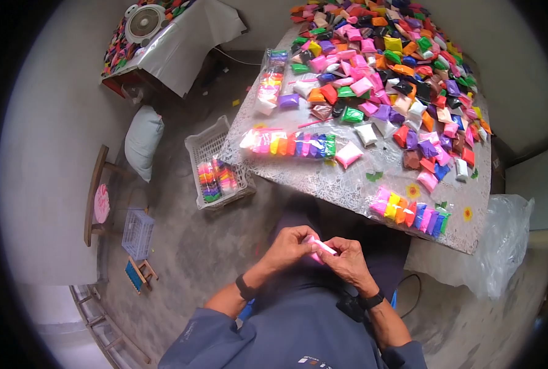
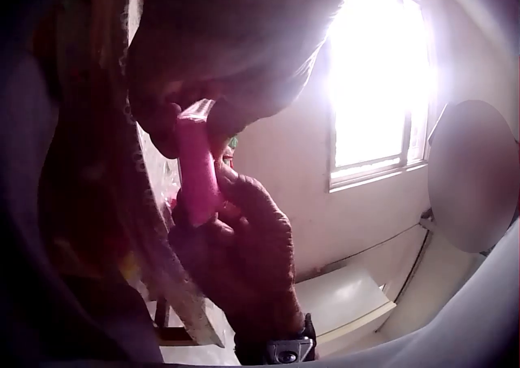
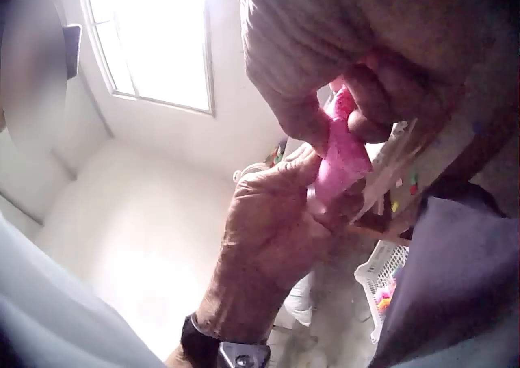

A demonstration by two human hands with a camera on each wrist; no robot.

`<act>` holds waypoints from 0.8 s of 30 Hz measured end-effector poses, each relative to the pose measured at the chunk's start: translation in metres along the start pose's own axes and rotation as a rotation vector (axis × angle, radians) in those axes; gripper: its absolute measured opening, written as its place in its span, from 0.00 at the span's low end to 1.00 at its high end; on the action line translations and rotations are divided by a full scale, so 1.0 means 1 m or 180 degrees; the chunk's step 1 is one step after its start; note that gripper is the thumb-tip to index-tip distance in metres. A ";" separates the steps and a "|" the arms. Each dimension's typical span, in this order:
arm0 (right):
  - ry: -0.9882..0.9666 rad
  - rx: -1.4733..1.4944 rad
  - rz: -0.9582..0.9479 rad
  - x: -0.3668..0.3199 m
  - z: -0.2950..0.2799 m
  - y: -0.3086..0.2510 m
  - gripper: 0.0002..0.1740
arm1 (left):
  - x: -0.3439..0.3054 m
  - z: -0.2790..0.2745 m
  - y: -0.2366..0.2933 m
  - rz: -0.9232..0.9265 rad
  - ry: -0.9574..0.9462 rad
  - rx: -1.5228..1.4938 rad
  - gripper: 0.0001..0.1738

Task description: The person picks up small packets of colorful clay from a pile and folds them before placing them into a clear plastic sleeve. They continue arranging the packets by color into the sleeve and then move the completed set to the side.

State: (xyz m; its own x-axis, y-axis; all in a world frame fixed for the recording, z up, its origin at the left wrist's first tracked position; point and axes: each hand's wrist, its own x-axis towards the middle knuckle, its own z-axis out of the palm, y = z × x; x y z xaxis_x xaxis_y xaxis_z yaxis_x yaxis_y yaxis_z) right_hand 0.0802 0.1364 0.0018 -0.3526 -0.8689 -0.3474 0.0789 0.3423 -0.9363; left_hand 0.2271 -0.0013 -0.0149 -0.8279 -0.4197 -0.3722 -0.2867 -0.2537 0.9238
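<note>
Your left hand (image 1: 288, 246) and right hand (image 1: 349, 261) meet over your lap, fingers of both curled round and pinching one small pink packet (image 1: 319, 247), which is held off any surface just short of the counter (image 1: 348, 184). On the counter's near edge lies a clear strip of coloured packets (image 1: 409, 212); beyond it, loose packets (image 1: 385, 67) are heaped. A white basket (image 1: 215, 161) sits on the floor at left.
</note>
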 end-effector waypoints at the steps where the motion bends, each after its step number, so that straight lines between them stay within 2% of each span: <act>1: 0.0054 0.0053 -0.0012 -0.002 -0.001 -0.001 0.10 | -0.001 0.003 -0.002 0.0008 0.0117 0.0039 0.06; 7: 0.0304 0.0592 0.0107 -0.014 -0.001 0.018 0.09 | 0.000 0.020 -0.009 -0.0029 0.0234 0.0055 0.07; 14: 0.0368 0.0704 0.0086 -0.022 -0.001 0.025 0.09 | 0.000 0.026 -0.021 -0.0100 0.0287 -0.0227 0.06; 24: 0.0313 0.0231 -0.0125 -0.034 -0.006 0.013 0.10 | -0.001 0.036 -0.017 -0.0016 0.0263 -0.0641 0.05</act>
State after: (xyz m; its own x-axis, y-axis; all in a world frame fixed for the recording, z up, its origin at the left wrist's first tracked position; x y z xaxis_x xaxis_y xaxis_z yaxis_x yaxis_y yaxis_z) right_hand 0.0877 0.1728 0.0017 -0.4461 -0.8407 -0.3068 0.1291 0.2788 -0.9516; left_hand 0.2152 0.0351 -0.0268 -0.7820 -0.4857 -0.3906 -0.1819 -0.4214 0.8884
